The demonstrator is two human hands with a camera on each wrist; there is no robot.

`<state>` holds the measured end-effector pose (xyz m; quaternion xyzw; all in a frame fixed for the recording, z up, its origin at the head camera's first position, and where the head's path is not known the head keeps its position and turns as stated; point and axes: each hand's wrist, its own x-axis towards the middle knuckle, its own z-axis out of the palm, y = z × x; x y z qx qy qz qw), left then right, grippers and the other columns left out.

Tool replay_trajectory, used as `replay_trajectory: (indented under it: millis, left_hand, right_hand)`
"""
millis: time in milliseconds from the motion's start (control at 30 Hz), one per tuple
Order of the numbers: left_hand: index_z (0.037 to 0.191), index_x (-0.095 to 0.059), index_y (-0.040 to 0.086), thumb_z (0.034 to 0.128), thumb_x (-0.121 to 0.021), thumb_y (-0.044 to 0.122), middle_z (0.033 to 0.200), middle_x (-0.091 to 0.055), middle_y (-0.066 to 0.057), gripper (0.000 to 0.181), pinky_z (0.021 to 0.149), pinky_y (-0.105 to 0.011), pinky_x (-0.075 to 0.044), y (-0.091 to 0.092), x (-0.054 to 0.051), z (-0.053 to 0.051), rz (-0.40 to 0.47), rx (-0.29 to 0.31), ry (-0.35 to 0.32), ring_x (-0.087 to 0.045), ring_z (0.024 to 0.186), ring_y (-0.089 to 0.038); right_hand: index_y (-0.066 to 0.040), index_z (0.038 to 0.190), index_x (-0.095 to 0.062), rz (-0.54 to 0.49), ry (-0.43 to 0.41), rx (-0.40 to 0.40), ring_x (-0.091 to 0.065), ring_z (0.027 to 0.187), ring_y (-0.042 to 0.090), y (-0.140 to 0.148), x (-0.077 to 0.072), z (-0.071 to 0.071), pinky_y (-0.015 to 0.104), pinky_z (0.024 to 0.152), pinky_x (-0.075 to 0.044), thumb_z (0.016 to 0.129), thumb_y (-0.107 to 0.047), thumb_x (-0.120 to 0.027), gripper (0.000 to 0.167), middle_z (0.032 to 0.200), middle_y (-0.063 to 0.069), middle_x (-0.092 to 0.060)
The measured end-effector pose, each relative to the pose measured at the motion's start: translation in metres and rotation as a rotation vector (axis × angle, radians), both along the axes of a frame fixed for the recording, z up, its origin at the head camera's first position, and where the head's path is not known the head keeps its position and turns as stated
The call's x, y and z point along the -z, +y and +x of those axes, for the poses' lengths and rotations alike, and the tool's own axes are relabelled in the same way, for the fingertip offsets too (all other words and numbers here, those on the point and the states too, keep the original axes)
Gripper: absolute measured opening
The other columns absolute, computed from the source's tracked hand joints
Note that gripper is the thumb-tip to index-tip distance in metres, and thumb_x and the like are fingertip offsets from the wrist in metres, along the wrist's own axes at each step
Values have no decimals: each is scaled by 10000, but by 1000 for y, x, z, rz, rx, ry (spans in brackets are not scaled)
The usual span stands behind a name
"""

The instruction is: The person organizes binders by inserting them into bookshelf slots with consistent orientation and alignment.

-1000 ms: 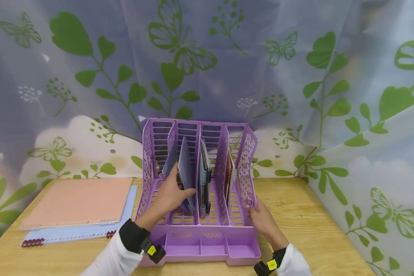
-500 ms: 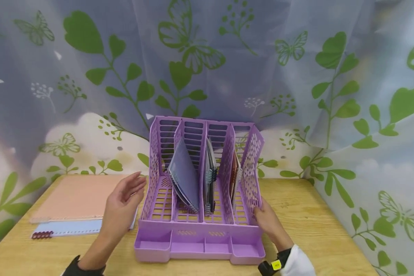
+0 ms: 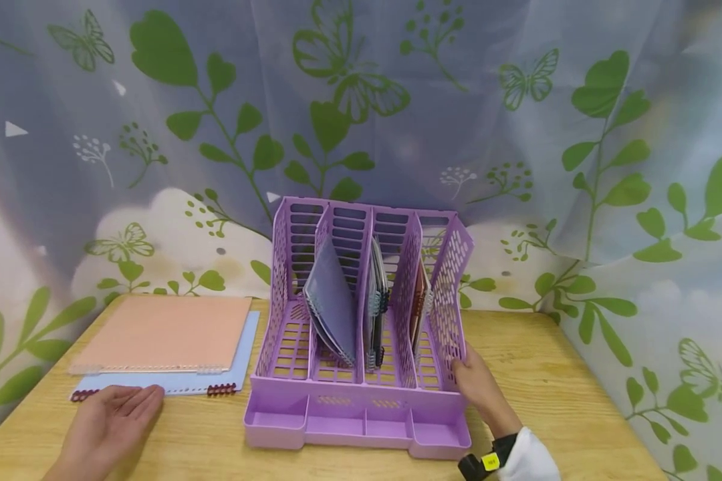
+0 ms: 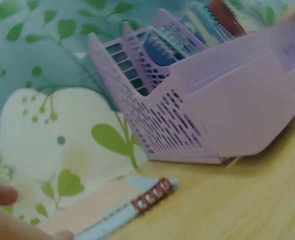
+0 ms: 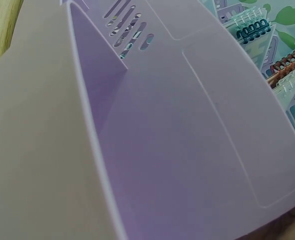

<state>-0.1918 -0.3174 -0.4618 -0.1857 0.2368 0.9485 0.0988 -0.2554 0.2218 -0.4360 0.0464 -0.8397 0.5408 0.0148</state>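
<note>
A purple file rack (image 3: 391,393) stands on the table, with upright slots behind and small trays in front. My right hand (image 3: 487,394) grips its right side wall near the front, the fingers partly hidden behind the wall. My left hand (image 3: 111,427) is palm up with relaxed fingers and holds nothing. It is by the front edge of a light blue spiral notebook (image 3: 245,354); whether it touches the notebook, I cannot tell. On top of that lies a peach spiral notebook (image 3: 168,331). Dark blue notebooks (image 3: 333,300) lean in the rack's second slot from the left.
Grey-green spiral notebooks (image 3: 374,307) stand in the third slot, and red-brown and white ones (image 3: 420,310) in the rightmost. A patterned curtain (image 3: 361,153) hangs close behind the rack. The wooden table (image 3: 517,341) extends to both sides.
My left hand has let go of the dark blue notebooks, which now lean left together, and has moved left and down to the flat notebooks. My right hand stays on the rack.
</note>
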Motion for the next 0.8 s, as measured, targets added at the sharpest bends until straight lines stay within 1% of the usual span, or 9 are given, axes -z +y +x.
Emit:
replay_trajectory:
  millis: [67, 100, 167, 300, 467, 567, 700, 767, 800]
  left_hand:
    - [1392, 346, 330, 1037, -200, 227, 1509, 280, 129, 659, 1118, -234, -163, -6, 3, 0, 152, -32, -22, 101, 1407, -80]
    - [1382, 359, 332, 1035, -195, 235, 1502, 294, 142, 661, 1123, -245, -152, -7, 3, -1, 194, -40, -17, 112, 1406, -81]
    - [1371, 375, 333, 1032, -188, 260, 1494, 311, 138, 661, 1130, -264, -134, -9, 3, -4, 234, -39, 3, 127, 1403, -92]
    - [1379, 371, 303, 1026, -191, 305, 1504, 275, 90, 664, 1135, -291, -114, -11, -2, -15, 239, -23, 22, 112, 1403, -131]
    - [1415, 311, 328, 1021, -224, 322, 1529, 163, 90, 665, 1136, -315, -142, -12, -6, -27, 272, -42, -50, 46, 1411, -120]
    - [1437, 264, 345, 1019, -235, 324, 1534, 101, 92, 651, 1135, -321, -161, -14, -3, -29, 295, -60, -77, 13, 1409, -100]
    - [1449, 227, 364, 1018, -251, 325, 1525, 73, 113, 645, 1132, -330, -178, -16, 1, -30, 314, -68, -100, -11, 1403, -87]
    - [1460, 210, 356, 1017, -268, 324, 1520, 10, 63, 652, 1124, -339, -207, -18, 2, -30, 297, -65, -109, -48, 1403, -117]
    - [1466, 191, 357, 1018, -285, 314, 1523, -59, -25, 656, 1120, -344, -221, -19, 2, -31, 298, -65, -113, -92, 1405, -155]
  right_hand:
    - [118, 1442, -238, 1, -2, 5, -377, 1266, 472, 1, 0, 0, 582, 1034, -307, 961, 27, -297, 494, 1396, 352, -361]
    - [120, 1441, -239, 2, -2, 8, -378, 1266, 471, 1, 0, -1, 581, 1036, -306, 958, 28, -297, 495, 1393, 354, -364]
    - [122, 1437, -245, -1, -4, 15, -381, 1264, 469, 2, 0, -1, 578, 1040, -301, 954, 31, -297, 494, 1387, 356, -371]
    - [128, 1431, -257, 4, -14, 30, -390, 1255, 477, 3, 1, -1, 582, 1031, -312, 951, 28, -305, 493, 1380, 360, -376]
    - [137, 1421, -270, 13, -28, 39, -423, 1224, 487, 2, 3, -1, 584, 1003, -350, 958, 13, -315, 481, 1363, 366, -391]
    - [129, 1425, -269, -4, -31, 32, -441, 1212, 481, 1, 4, 0, 580, 995, -362, 963, 10, -313, 480, 1363, 361, -396]
    - [125, 1425, -281, -17, -30, 26, -438, 1221, 467, 0, 6, 1, 577, 1009, -347, 968, 13, -309, 472, 1371, 349, -398]
    - [123, 1426, -284, -11, -25, 27, -426, 1234, 462, 0, 5, 1, 579, 1019, -333, 970, 12, -307, 470, 1378, 343, -395]
    - [122, 1427, -284, -11, -23, 28, -426, 1234, 463, 0, 5, 2, 580, 1018, -333, 970, 11, -306, 470, 1377, 343, -396]
